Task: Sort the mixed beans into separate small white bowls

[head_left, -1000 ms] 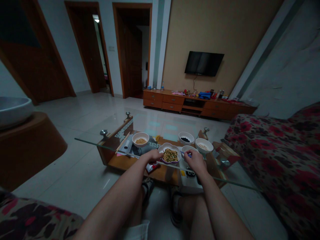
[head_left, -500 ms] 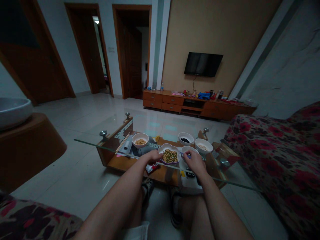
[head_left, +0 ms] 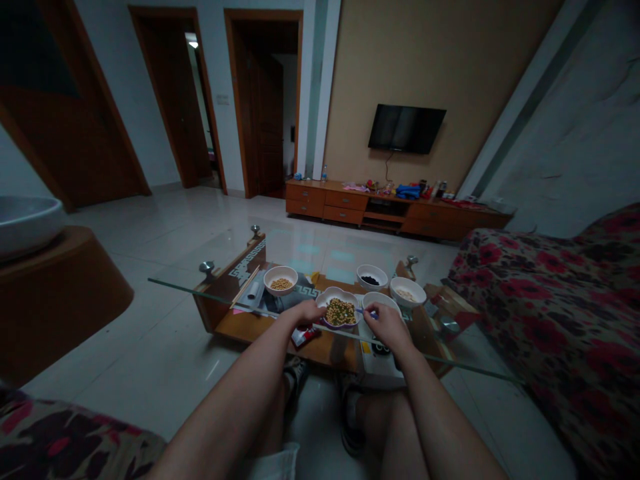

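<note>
A scalloped white bowl [head_left: 336,293] stands near the front edge of the glass table, holding a mix of yellow and green beans [head_left: 341,313]. My left hand [head_left: 306,312] is closed on that bowl's left rim, with the thumb at the edge. Between the fingers of my right hand [head_left: 385,324] is a blue spoon [head_left: 361,311]. Its handle points left, and its tip reaches the bowl's right side among the beans. Just behind my right hand sits a white bowl [head_left: 384,297], partly hidden, its contents hard to make out.
Left on the table [head_left: 185,288] are a bowl of yellow beans [head_left: 281,284] and chopsticks [head_left: 245,287]. At the back right stand a bowl of black beans [head_left: 370,279] and a bowl of pale pieces [head_left: 407,293]. A flowered sofa [head_left: 545,287] flanks the right side.
My right hand has shifted very slightly with the spoon, whose tip now sits a bit further left over the beans. My left hand and the bowls stay put.
</note>
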The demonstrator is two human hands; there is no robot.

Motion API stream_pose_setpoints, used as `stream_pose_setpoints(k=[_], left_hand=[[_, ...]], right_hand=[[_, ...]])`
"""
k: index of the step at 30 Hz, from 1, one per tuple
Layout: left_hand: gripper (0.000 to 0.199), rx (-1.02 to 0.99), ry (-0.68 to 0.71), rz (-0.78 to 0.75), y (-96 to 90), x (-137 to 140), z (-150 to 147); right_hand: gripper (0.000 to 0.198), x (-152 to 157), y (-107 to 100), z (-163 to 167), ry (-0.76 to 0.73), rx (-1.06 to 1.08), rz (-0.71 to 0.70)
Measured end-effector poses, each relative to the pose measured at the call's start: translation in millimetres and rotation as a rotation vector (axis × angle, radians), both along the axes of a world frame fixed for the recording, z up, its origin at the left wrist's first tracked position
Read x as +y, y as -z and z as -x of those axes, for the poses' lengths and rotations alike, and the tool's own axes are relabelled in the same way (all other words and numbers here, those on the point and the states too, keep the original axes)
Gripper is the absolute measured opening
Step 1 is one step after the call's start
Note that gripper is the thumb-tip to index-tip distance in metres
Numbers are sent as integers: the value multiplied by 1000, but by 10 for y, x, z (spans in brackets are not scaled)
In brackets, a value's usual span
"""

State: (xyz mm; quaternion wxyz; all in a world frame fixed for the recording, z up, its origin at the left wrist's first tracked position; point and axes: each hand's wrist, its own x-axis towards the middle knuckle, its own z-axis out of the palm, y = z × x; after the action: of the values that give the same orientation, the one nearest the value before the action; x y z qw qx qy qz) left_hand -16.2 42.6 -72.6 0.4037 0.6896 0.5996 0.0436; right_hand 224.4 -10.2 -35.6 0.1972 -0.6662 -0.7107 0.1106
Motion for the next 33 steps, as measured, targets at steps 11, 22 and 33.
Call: stream_pose_setpoints(k=[11,22,33], left_hand=[[26,-34,-21,33,-32,-20,-19],[29,-15,-13,26,-65,-44,-9],[29,43,44,-100,2,19,-1]], right_hand=[[25,2,4,72,-15,-59,37],[27,4,7,63,-23,-33,31],[27,1,17,101,-25,-72,51]])
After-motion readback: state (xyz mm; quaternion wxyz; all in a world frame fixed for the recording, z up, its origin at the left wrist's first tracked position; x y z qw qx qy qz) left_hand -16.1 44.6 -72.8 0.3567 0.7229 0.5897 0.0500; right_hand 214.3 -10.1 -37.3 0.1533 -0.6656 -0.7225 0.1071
